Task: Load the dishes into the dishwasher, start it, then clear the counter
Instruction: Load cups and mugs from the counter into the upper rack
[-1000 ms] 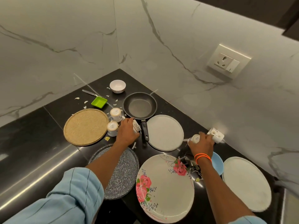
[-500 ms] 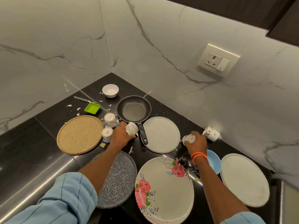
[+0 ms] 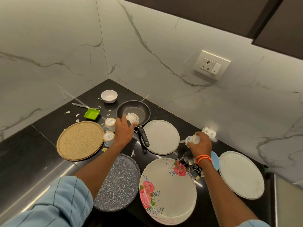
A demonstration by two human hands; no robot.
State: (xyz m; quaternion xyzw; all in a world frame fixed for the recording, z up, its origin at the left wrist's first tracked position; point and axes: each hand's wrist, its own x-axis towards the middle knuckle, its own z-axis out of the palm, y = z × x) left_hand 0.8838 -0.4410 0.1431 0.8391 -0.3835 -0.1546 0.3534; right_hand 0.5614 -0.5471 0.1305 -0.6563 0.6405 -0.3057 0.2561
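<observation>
Altogether five cups (image 3: 132, 118), six plates (image 3: 161, 137).

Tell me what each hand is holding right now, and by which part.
Left hand: a white cup, by its side. Right hand: another cup, gripped around its body.

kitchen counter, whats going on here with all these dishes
A person is gathering cups off the black counter. The left hand holds a small white cup over the frying pan; the right hand grips another cup. Two cups stand upside down beside the woven mat. Several plates lie unloaded.
</observation>
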